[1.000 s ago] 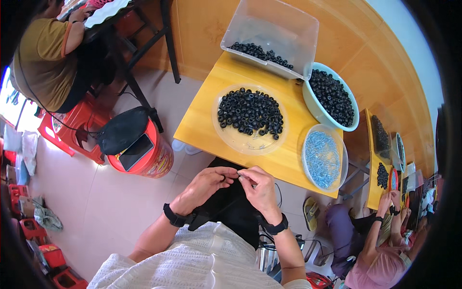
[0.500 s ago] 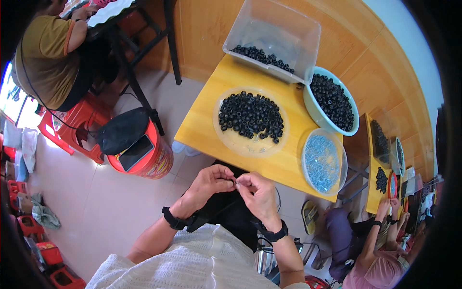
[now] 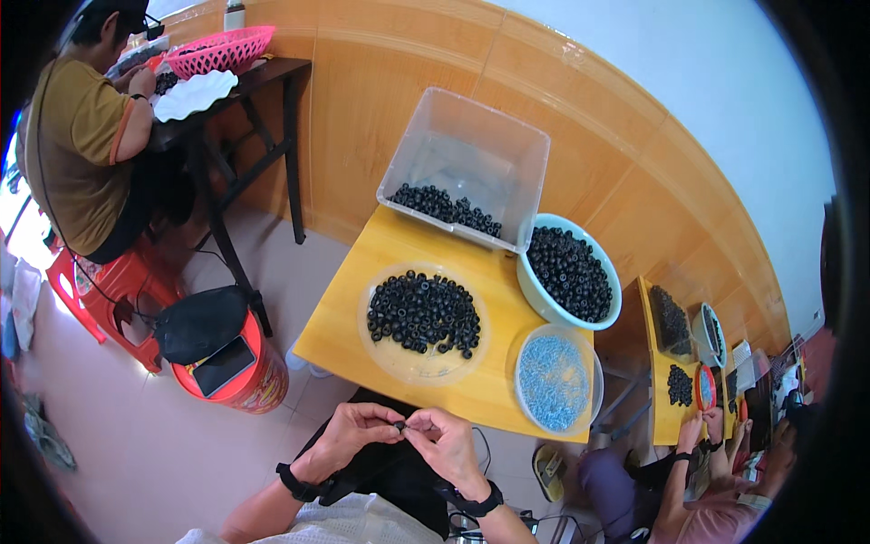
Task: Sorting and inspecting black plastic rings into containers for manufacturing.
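Observation:
My left hand (image 3: 356, 439) is closed in a pinch on a small black ring-like part (image 3: 400, 425), just off the near edge of the yellow table (image 3: 340, 340). The fingertips of my right hand (image 3: 445, 446) are pinched together against the part's other side. Whether they hold some smaller piece there is too small to tell. Beyond my hands, a clear round tray (image 3: 385, 363) bears a heap of black ring-like parts (image 3: 421, 308). To its right, a clear round dish (image 3: 523, 399) contains many thin, pale-blue shiny pieces (image 3: 555, 381).
A clear plastic bin (image 3: 462, 136) and a pale-green bowl (image 3: 544, 306) with black parts stand at the table's back. A red bucket (image 3: 258, 385) bearing a black bag and phone (image 3: 225, 366) is at left. Co-workers sit left and right. A sandal (image 3: 547, 471) lies on the floor.
My view has tilted upward and shifted right, so the table sits lower in it. Both hands stay pinched together, and the black part between them shows more plainly.

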Tool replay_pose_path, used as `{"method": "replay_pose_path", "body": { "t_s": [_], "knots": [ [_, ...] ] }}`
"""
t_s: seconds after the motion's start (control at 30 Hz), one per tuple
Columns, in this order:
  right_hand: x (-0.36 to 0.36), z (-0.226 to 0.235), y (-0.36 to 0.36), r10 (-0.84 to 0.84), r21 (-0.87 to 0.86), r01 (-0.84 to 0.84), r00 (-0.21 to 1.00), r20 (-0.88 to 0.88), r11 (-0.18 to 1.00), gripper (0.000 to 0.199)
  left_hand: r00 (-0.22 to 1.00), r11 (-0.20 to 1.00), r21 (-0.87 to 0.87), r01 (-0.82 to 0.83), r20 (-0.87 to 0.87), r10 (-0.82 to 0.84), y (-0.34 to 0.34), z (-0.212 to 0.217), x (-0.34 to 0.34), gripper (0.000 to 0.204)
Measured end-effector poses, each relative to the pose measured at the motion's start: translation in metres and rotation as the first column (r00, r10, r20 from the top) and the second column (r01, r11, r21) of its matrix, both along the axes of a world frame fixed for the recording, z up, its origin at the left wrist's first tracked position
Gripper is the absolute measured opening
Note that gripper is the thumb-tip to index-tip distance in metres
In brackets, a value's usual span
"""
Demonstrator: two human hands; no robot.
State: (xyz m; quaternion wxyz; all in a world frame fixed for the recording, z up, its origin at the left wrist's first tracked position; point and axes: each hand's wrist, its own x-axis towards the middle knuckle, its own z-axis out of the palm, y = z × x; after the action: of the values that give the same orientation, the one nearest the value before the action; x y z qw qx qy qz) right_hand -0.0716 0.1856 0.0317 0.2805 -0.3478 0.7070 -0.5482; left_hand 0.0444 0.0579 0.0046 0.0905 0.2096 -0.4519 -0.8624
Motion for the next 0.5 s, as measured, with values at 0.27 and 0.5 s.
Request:
{"method": "replay_pose_path", "body": {
  "t_s": [0.27, 0.5],
  "knots": [
    [0.001, 0.014, -0.011, -0.106, -0.173, -0.001, 0.786, -0.609, 0.985, 0.02, 0.997, 0.994, 0.093, -0.064, -0.042, 0.068, -0.006, 0.001, -0.014, 0.02],
    [-0.008, 0.012, -0.03, -0.154, -0.192, 0.018, 0.674, -0.722, 0.981, 0.024, 0.99, 0.971, 0.208, -0.114, -0.062, 0.129, -0.017, 0.004, -0.028, 0.02]
  ]
}}
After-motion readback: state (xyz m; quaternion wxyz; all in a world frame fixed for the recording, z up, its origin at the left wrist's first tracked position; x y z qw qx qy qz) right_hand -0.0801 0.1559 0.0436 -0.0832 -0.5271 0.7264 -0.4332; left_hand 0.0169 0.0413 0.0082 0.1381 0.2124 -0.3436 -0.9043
